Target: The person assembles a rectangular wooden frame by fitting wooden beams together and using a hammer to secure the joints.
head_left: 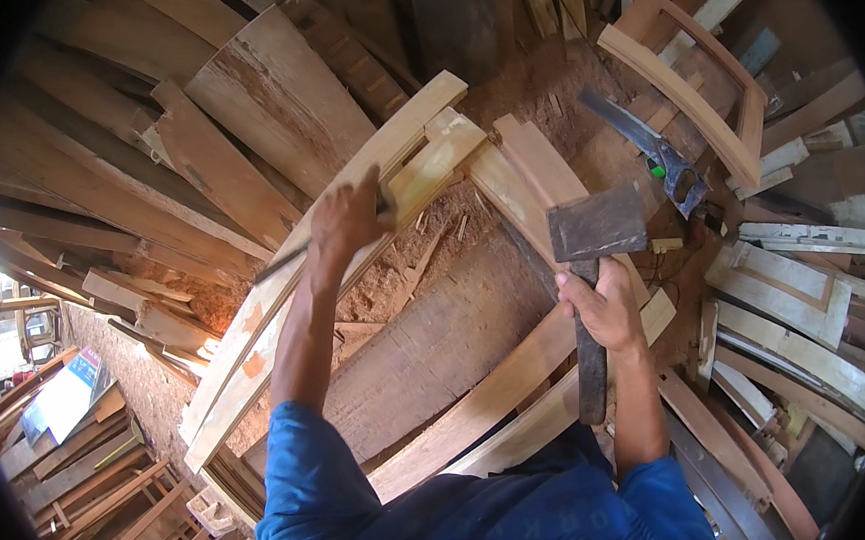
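Observation:
My right hand (609, 304) is closed round the handle of a mallet (596, 224) with a dark, blocky head. The head points away from me and the handle hangs down toward my body. My left hand (344, 222) is closed over a pale wooden frame (247, 347), near its far left corner. It grips a dark, narrow tool that looks like a chisel (281, 264), partly hidden by the fingers and slightly blurred. Two long rails lie side by side under that hand. From their far end a crosspiece (518, 194) runs off to the right, below the mallet.
A handsaw (651, 150) lies on wood at the far right, near a small wooden frame (754, 122). Planks (255, 87) are stacked along the left. White-painted boards (799, 336) pile up on the right. Wood shavings (425, 239) cover the ground inside the frame, beside a wide board (449, 321).

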`<state>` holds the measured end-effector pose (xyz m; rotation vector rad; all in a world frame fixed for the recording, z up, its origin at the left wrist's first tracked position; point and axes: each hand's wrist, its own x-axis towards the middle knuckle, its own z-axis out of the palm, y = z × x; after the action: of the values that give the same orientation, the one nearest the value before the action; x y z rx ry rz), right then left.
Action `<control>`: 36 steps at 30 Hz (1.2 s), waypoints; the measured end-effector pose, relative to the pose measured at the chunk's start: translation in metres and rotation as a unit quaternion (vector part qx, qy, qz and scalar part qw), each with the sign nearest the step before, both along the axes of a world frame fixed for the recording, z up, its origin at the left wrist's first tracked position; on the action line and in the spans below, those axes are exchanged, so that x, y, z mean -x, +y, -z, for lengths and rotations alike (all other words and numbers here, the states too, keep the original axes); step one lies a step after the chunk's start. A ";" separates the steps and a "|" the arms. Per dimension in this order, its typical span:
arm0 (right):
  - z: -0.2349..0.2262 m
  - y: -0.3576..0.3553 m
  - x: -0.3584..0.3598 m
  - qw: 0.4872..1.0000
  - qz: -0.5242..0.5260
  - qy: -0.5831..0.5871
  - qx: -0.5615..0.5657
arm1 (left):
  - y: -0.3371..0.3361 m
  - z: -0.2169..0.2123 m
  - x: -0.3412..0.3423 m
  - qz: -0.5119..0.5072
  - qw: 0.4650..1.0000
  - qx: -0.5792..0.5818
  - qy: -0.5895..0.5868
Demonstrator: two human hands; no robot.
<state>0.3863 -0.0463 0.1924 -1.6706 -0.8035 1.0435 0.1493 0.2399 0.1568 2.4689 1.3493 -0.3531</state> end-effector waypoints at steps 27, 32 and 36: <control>0.067 -0.055 -0.006 0.976 -0.111 0.006 0.187 | -0.062 -0.016 0.007 -0.072 0.986 -0.032 -0.149; 0.055 -0.060 -0.004 0.972 -0.126 0.007 0.196 | -0.069 -0.088 -0.018 -0.068 0.878 -0.016 -0.474; -0.004 -0.036 0.000 0.991 -0.082 0.000 0.102 | -0.044 -0.096 -0.062 -0.076 0.756 0.096 -0.643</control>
<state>0.3864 -0.0819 0.1966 -1.7979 -0.8701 1.2764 0.2109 0.1961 0.2528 1.6357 0.7494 1.0281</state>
